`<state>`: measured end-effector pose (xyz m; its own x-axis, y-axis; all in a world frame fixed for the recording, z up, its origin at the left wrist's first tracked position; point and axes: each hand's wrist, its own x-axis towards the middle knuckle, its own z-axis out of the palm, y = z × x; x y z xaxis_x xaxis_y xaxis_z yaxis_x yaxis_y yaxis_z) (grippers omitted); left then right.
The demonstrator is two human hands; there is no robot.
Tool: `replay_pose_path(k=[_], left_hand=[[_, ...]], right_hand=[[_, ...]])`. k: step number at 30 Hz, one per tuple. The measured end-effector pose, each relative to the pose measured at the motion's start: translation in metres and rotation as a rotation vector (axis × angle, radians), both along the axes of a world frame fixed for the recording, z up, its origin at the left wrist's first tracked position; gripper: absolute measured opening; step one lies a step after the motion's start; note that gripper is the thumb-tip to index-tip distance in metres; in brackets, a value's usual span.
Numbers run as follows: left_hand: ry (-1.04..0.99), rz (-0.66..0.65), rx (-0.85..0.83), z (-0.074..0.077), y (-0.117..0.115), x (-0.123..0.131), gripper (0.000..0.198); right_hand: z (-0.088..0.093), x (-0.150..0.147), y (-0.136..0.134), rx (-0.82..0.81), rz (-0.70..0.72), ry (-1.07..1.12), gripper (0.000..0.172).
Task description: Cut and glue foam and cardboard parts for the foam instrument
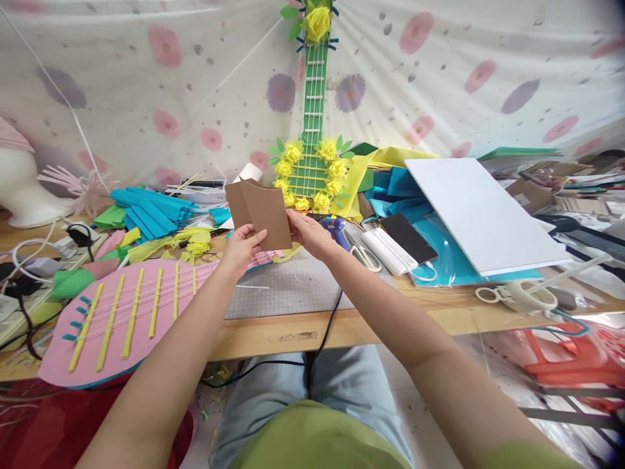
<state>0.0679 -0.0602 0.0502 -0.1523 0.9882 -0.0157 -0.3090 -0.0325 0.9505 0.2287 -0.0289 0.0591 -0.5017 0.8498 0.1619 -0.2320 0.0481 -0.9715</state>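
Observation:
Two brown cardboard pieces (267, 213), one overlapping the other, are held up above a grey cutting mat (293, 293). My left hand (243, 246) pinches their lower left part, thumb on the front face. At the right edge, my right hand (308, 231) grips the cardboard, its fingertips partly hidden behind it. Just behind stands a green paper guitar (312, 124) with yellow paper flowers and white strings, leaning on the curtain. A pink guitar-shaped piece (122, 312) with yellow strips lies left of the mat, its neck passing behind my left wrist.
A blue glue gun (336, 229), scissors (364, 255), a white power bank (389, 251) and a black phone (409, 238) lie right of my hands. A white board (481, 212) rests farther right. Blue paper (151, 212) is piled at left. A black cable (332, 319) hangs over the table edge.

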Motion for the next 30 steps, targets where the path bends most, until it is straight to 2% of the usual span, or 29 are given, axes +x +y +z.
replay_pose_path(k=[2,4,7,10,12,14,16,18,20,22,24,27,30], left_hand=[[0.031,0.044,0.02,-0.003,0.001,0.0,0.032],[0.059,0.097,0.06,-0.005,0.003,-0.001,0.031],[0.1,0.185,0.112,-0.003,0.005,-0.006,0.029],[0.122,0.284,0.179,0.004,0.006,-0.013,0.027],[0.124,0.356,0.239,0.008,0.007,-0.019,0.026],[0.122,0.409,0.278,0.011,0.01,-0.023,0.027],[0.107,0.442,0.275,0.01,0.013,-0.025,0.029],[0.077,0.461,0.235,0.006,0.018,-0.024,0.032],[0.047,0.465,0.185,0.001,0.022,-0.02,0.033],[0.023,0.453,0.15,-0.003,0.025,-0.016,0.034],[0.0,0.426,0.134,-0.006,0.025,-0.012,0.034],[-0.027,0.397,0.127,-0.006,0.023,-0.009,0.034],[-0.048,0.417,0.129,-0.005,0.021,-0.01,0.037]], right_hand=[[-0.001,0.003,-0.001,0.0,-0.003,-0.001,0.043],[0.001,0.011,-0.001,0.018,-0.08,-0.017,0.042],[0.011,0.037,0.0,0.096,-0.274,-0.066,0.039],[0.022,0.075,0.0,0.208,-0.471,-0.121,0.034],[0.025,0.102,-0.002,0.237,-0.594,-0.254,0.031],[0.02,0.127,-0.005,0.234,-0.684,-0.552,0.026],[0.008,0.145,-0.009,0.255,-0.679,-1.007,0.021],[-0.008,0.154,-0.012,0.241,-0.586,-1.46,0.021],[-0.023,0.154,-0.015,0.19,-0.435,-1.692,0.031],[-0.033,0.15,-0.016,0.151,-0.372,-1.765,0.037],[-0.035,0.146,-0.015,0.145,-0.372,-1.781,0.037],[-0.028,0.152,-0.01,0.134,-0.392,-1.753,0.032],[-0.012,0.173,-0.006,0.087,-0.444,-1.564,0.02]])
